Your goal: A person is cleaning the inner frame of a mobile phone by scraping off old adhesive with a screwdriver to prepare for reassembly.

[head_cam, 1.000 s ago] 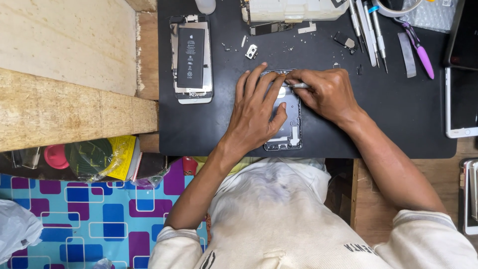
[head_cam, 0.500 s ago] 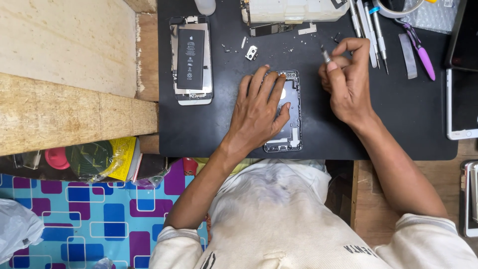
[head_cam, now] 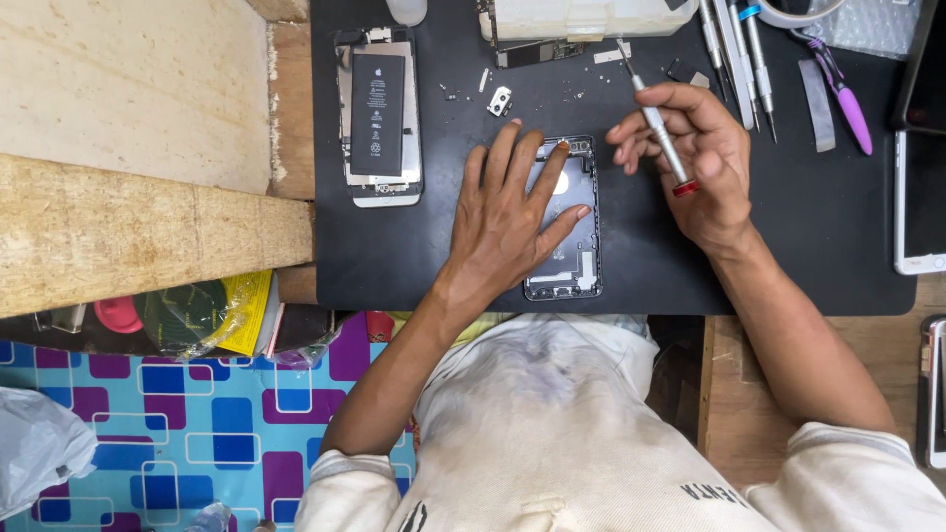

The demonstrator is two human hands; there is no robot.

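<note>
Phone housing (head_cam: 567, 246), dark grey, gutted, flat on black mat (head_cam: 443, 246)

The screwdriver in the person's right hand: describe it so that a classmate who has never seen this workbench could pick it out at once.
On the black mat, look just right of the opened phone shell under the left hand. The right hand holds the screwdriver, slim and silver. Unlike the tools lying at the mat's top edge, it has a red end cap.
</note>
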